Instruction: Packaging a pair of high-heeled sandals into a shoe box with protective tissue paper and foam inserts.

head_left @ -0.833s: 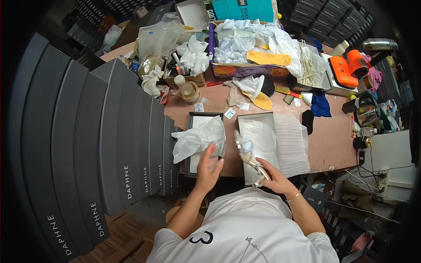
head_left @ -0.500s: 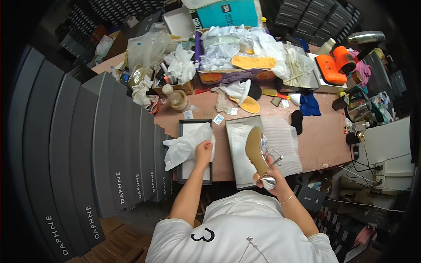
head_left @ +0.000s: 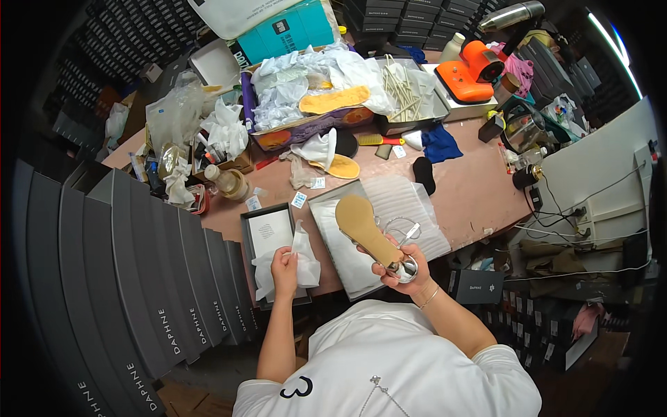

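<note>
Crumpled white tissue paper (head_left: 308, 272) is pinched in my left hand (head_left: 284, 267), over the near part of a shallow dark-grey box part (head_left: 246, 240) with a white inside. In my right hand (head_left: 411, 276) is a sandal (head_left: 363, 228), held by its silvery heel end. Its tan sole faces up and its toe points away from me; a thin strap loops out at its right side. Below the sandal lies a grey box (head_left: 338, 190) lined with white paper. Ribbed white padding (head_left: 410, 208) spreads over the box's right side.
Tall stacks of grey shoe boxes (head_left: 132, 278) stand close on my left. At the back are a carton of crumpled paper (head_left: 299, 135), a tray of pale sticks (head_left: 410, 94) and an orange device (head_left: 465, 73). A black sock-like piece (head_left: 424, 175) lies right of the padding.
The view has swung, so the table appears shifted left and tilted. My left hand has drawn the tissue paper nearer me, baring the box part's far end. The sandal's sole now faces up more fully.
</note>
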Tool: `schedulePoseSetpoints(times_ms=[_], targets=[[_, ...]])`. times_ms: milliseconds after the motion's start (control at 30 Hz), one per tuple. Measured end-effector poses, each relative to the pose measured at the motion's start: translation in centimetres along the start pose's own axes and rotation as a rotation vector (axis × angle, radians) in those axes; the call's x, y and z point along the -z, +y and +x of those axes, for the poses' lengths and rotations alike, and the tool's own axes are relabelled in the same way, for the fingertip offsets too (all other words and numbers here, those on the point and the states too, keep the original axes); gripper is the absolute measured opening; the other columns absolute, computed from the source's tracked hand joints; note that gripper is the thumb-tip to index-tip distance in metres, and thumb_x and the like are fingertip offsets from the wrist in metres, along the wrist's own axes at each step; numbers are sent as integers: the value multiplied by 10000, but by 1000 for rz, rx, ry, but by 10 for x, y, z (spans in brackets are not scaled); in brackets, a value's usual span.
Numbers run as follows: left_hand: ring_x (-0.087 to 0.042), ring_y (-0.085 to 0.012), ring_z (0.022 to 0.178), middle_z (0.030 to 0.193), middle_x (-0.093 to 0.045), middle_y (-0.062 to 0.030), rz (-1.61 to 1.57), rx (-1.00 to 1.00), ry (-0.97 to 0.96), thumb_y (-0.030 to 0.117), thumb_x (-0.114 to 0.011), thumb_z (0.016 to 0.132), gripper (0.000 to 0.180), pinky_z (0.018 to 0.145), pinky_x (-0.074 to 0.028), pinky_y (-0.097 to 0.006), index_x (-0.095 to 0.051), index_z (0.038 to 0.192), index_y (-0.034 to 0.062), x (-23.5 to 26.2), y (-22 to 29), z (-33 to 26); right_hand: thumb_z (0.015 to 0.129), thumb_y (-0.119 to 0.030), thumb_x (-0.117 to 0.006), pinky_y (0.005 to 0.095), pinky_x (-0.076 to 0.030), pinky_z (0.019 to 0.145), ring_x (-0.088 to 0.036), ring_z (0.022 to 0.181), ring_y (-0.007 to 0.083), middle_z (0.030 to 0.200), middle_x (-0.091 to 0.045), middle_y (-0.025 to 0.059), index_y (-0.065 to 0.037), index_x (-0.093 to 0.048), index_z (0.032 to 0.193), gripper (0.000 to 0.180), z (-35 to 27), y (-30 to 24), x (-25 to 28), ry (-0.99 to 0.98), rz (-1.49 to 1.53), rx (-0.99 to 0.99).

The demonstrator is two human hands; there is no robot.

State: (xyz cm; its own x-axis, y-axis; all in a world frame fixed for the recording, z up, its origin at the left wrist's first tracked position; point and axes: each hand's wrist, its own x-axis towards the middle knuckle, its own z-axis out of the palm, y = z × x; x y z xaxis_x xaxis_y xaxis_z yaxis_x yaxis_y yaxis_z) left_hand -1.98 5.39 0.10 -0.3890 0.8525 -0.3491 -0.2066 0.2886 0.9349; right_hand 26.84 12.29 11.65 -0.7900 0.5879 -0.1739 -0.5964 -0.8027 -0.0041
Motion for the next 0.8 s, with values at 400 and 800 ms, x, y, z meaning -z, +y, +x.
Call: schedulePoseSetpoints(times_ms=[400, 800], targets=[[-604, -124, 813, 950, -632, -47, -122, -355, 8, 52, -709, 838, 270, 738, -510, -258, -573, 1064, -7, -4, 144, -2, 852, -208, -510, 402, -554, 772, -595, 989, 300, 1316, -440, 192, -196, -274, 1428, 623, -2, 19, -4, 112, -163, 84], [-649, -176, 897, 1017, -664, -89, -592, 351, -205, 140, -596, 927, 249, 849, -518, -319, -601, 1130, -3, 2, 23, -5, 817, -283, -584, 310, -495, 692, -605, 835, 231, 1010, -591, 197, -90, -281, 1420, 702, -24, 27, -22, 44, -527, 26]])
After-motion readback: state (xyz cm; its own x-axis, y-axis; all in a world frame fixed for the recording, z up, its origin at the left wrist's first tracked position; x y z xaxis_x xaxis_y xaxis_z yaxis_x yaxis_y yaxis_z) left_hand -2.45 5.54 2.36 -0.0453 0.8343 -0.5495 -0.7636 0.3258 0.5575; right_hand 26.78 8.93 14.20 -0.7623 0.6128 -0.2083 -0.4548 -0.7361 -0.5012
